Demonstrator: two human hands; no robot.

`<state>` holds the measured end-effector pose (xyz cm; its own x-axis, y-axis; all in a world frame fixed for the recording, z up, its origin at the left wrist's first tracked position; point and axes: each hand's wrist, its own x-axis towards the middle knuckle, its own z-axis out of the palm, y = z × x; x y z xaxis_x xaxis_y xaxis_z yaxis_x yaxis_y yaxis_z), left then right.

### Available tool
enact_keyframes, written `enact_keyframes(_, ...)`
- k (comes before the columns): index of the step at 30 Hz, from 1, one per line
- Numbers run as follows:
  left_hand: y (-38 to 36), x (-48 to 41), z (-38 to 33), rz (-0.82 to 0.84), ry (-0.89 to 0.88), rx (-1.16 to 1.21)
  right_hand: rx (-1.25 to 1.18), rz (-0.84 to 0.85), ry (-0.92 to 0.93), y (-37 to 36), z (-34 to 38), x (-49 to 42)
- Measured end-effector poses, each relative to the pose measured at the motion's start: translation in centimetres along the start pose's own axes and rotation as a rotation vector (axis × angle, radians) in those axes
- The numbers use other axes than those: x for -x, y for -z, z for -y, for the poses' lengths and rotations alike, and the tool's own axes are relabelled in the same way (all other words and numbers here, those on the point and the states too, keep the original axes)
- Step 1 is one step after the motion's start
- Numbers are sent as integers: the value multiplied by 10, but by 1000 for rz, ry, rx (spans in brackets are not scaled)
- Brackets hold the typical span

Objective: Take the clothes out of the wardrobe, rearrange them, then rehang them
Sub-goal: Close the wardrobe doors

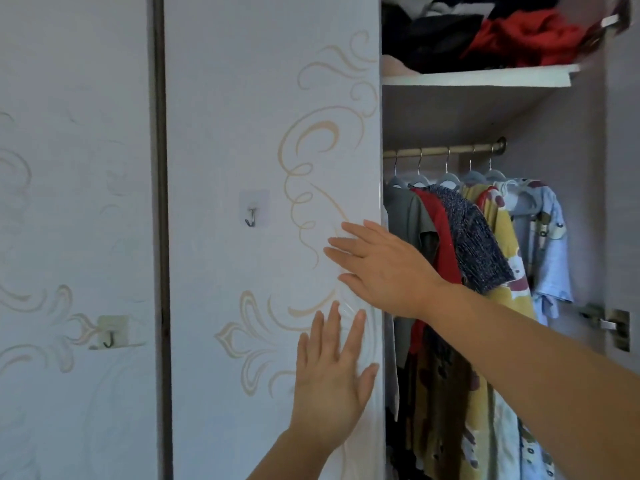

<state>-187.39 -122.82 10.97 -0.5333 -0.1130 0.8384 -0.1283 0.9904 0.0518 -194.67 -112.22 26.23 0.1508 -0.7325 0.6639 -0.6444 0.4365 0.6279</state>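
The wardrobe stands partly open on the right. Its white door [270, 168] with beige swirls is shut at the centre. My left hand [332, 386] lies flat on that door near its right edge, fingers spread. My right hand [384, 265] reaches across just above it, palm down against the same edge, fingers apart. Inside, a metal rail [446, 150] carries several grey hangers with clothes: a grey shirt [405, 216], a red garment [443, 244], a dark speckled top [474, 237], a yellow patterned piece [502, 237] and a light blue shirt [550, 258].
A shelf [478, 76] above the rail holds a heap of black and red clothes [519, 36]. Stick-on hooks sit on the centre door [254, 211] and the left door [110, 332]. Door hinges [613, 325] show on the right side panel.
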Motion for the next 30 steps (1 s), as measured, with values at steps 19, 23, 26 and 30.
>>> enact_keyframes(19,-129,-59,53,-275,-193,-128,-40,-286,-93,-141,-45,12)
enact_keyframes(23,-139,-62,52,-349,-200,-121,-30,-311,-132,-145,-43,13)
enact_keyframes(26,-142,-61,53,-369,-210,-120,16,-261,-139,-139,-43,14)
enact_keyframes(30,-140,-61,46,-400,-201,-48,79,-108,-133,-119,-41,19)
